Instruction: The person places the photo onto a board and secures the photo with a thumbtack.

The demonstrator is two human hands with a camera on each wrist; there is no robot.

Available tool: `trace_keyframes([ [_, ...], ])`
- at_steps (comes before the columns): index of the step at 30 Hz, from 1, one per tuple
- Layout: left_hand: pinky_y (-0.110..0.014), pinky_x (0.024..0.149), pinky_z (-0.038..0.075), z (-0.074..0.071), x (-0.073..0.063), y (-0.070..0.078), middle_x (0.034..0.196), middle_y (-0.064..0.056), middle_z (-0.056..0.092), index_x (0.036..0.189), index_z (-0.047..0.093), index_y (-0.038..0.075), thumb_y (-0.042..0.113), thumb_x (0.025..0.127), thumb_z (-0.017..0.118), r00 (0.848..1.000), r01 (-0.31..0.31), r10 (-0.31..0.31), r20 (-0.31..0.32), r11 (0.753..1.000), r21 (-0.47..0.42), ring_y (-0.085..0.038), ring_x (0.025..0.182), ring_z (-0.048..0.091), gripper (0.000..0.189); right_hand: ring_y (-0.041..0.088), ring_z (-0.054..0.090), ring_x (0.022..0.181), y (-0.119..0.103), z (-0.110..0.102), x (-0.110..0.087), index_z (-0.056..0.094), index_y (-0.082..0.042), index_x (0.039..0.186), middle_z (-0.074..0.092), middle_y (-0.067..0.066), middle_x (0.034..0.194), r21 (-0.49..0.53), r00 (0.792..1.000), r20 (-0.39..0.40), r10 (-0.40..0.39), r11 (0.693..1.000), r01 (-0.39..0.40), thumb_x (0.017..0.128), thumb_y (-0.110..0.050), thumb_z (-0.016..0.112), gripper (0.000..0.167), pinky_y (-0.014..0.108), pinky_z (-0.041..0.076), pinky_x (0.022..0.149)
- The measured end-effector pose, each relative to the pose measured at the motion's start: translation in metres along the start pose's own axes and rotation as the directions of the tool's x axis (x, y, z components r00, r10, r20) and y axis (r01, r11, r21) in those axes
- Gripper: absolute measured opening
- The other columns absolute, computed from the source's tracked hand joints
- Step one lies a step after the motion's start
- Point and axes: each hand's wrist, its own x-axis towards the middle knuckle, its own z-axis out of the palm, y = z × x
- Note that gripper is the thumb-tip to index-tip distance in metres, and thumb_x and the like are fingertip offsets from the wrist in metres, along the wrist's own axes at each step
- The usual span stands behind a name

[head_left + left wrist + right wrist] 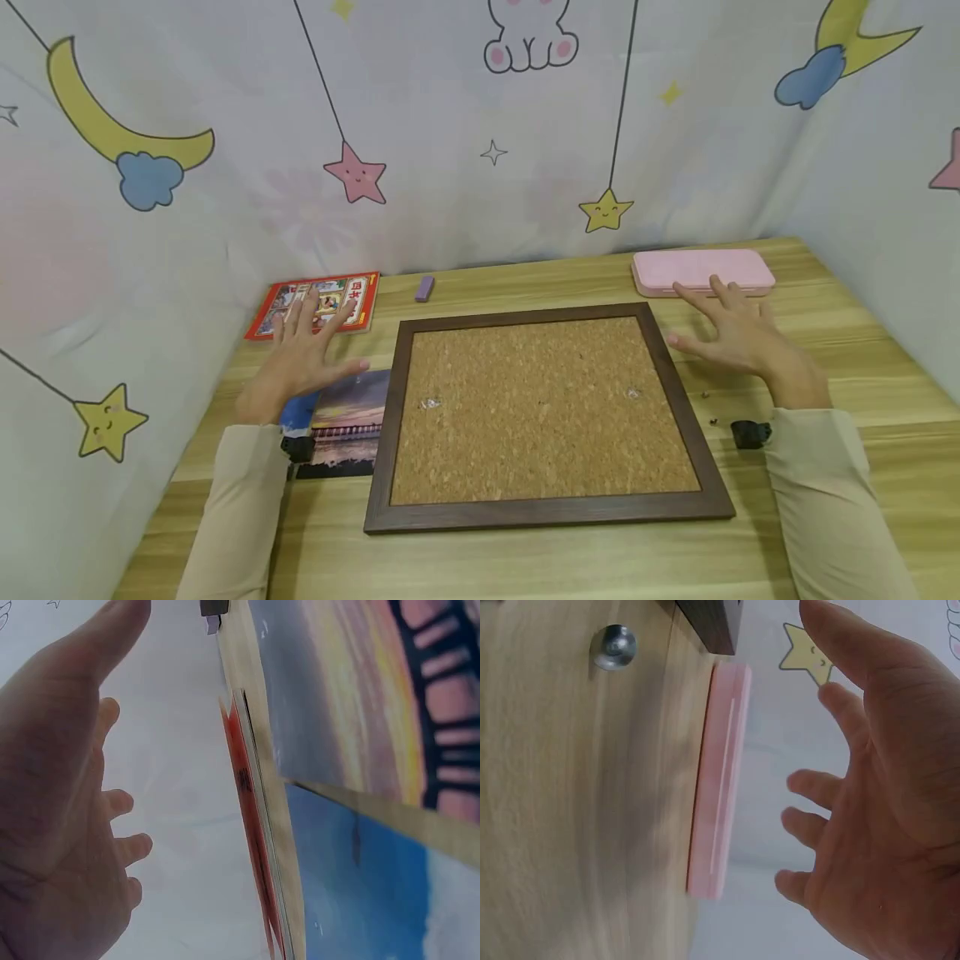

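Note:
A cork board in a dark brown frame (547,408) lies flat on the table, with small shiny patches near its left and right sides. My left hand (300,358) is spread, holding nothing, over two picture sheets: a sunset pier photo (348,429), partly under the frame's left side, and a blue one (352,877). To the right of the frame my right hand (738,333) hovers with fingers spread and nothing in it. Its fingers overlap a pink case (701,271) in the head view. A small round metal piece (615,647) sits on the table below that hand.
A red picture book (360,300) lies at the back left, partly behind the left hand. A small purple block (424,289) stands near the back edge. A white patterned curtain (450,125) hangs behind the table and along its sides.

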Motion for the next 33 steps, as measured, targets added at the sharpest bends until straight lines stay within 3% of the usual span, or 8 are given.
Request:
trace_keyframes([
  [4,-0.074,0.108,-0.005,-0.001,-0.001,0.000,0.160,-0.032,0.009,0.161,0.018,0.022,0.067,0.087,0.061,1.000,-0.003,0.003,0.027,1.000,0.012,-0.058,0.145,0.003,0.096,0.058,0.005,0.144,0.002,0.000,-0.001,0.020,-0.018,0.161,0.007,0.037,0.158,-0.011,0.999,0.025,-0.042,0.999,0.043,0.094,-0.053,0.062,0.087,0.080,0.001,0.103],
  [9,-0.075,0.108,0.003,-0.002,-0.002,-0.001,0.157,-0.032,0.022,0.159,0.024,0.017,0.068,0.089,0.058,0.997,-0.015,0.013,0.077,1.000,0.022,-0.055,0.144,0.015,0.094,0.061,0.025,0.136,0.003,-0.003,-0.004,0.033,-0.008,0.155,0.023,0.040,0.153,0.019,0.988,0.049,-0.145,0.989,0.145,0.092,-0.042,0.070,0.080,0.076,0.023,0.102],
  [12,-0.075,0.108,0.007,-0.002,-0.002,-0.002,0.154,-0.031,0.029,0.158,0.027,0.016,0.067,0.089,0.059,0.995,-0.029,0.028,0.096,0.999,0.015,-0.053,0.142,0.022,0.092,0.058,0.040,0.128,0.005,-0.004,-0.006,0.050,-0.003,0.144,0.042,0.037,0.143,0.060,0.977,0.073,-0.200,0.979,0.196,0.091,-0.032,0.075,0.065,0.070,0.035,0.098],
  [15,-0.074,0.109,0.010,0.000,-0.001,-0.002,0.152,-0.031,0.036,0.157,0.030,0.016,0.066,0.089,0.059,0.992,-0.040,0.039,0.118,0.999,0.005,-0.051,0.141,0.028,0.090,0.046,0.059,0.112,0.006,-0.005,-0.009,0.064,-0.003,0.125,0.064,0.025,0.119,0.103,0.967,0.102,-0.235,0.969,0.225,0.089,-0.023,0.078,0.043,0.059,0.047,0.091],
  [17,-0.074,0.109,0.012,0.000,-0.001,-0.003,0.150,-0.032,0.037,0.156,0.031,0.015,0.065,0.089,0.061,0.990,-0.043,0.043,0.136,0.999,-0.006,-0.052,0.139,0.031,0.089,0.034,0.065,0.097,0.005,-0.007,-0.009,0.069,-0.005,0.113,0.069,0.014,0.104,0.141,0.962,0.140,-0.234,0.966,0.214,0.088,-0.019,0.078,0.030,0.049,0.052,0.083],
  [21,-0.073,0.109,0.015,0.000,-0.002,-0.002,0.147,-0.034,0.039,0.155,0.032,0.013,0.064,0.088,0.063,0.985,-0.037,0.041,0.168,0.999,-0.023,-0.054,0.136,0.034,0.090,0.014,0.059,0.081,0.004,-0.010,-0.010,0.069,-0.010,0.102,0.065,-0.001,0.088,0.196,0.954,0.217,-0.208,0.966,0.166,0.089,-0.016,0.077,0.017,0.032,0.049,0.070],
  [28,-0.071,0.101,0.032,0.001,-0.003,-0.002,0.142,-0.035,0.043,0.147,0.045,0.008,0.063,0.083,0.071,0.980,-0.029,0.039,0.196,0.998,-0.058,-0.055,0.129,0.042,0.089,0.009,0.050,0.067,0.002,-0.012,-0.013,0.064,-0.006,0.091,0.056,0.000,0.075,0.322,0.913,0.357,-0.195,0.944,0.075,0.083,-0.005,0.077,0.016,0.025,0.042,0.062],
  [33,-0.070,0.102,0.033,0.002,-0.001,0.001,0.139,-0.033,0.047,0.137,0.055,0.006,0.060,0.079,0.077,0.976,-0.051,0.059,0.210,0.998,-0.043,-0.054,0.127,0.045,0.082,0.011,0.050,0.068,0.003,-0.011,-0.017,0.063,-0.004,0.092,0.055,0.000,0.076,0.332,0.873,0.464,-0.153,0.943,-0.011,0.081,-0.004,0.077,0.018,0.025,0.042,0.064],
])
